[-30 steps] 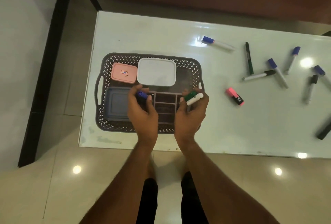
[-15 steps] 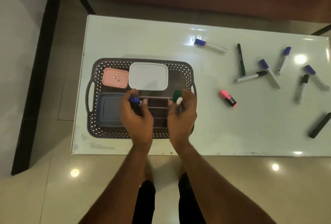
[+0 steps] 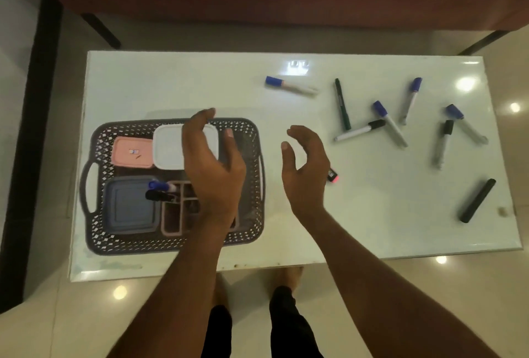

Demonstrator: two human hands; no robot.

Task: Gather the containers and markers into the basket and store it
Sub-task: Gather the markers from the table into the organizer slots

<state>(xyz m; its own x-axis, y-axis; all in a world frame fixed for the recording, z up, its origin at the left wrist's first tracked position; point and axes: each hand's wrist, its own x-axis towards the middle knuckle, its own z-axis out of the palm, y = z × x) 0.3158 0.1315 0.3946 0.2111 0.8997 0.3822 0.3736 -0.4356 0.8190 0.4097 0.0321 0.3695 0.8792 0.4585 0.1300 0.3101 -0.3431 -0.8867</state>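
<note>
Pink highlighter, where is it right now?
In the head view the pink highlighter lies on the table, right of the basket, partly hidden behind the right hand.

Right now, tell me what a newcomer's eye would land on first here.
Two bare hands, left and right, hover open and empty over the white table. Under the left hand sits a dark basket holding a pink box, a white box and a grey box. Loose markers lie scattered across the table's right half.

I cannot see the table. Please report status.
Left hand and right hand open, empty. Two markers in basket. Pink highlighter partly hidden behind right hand.
</note>
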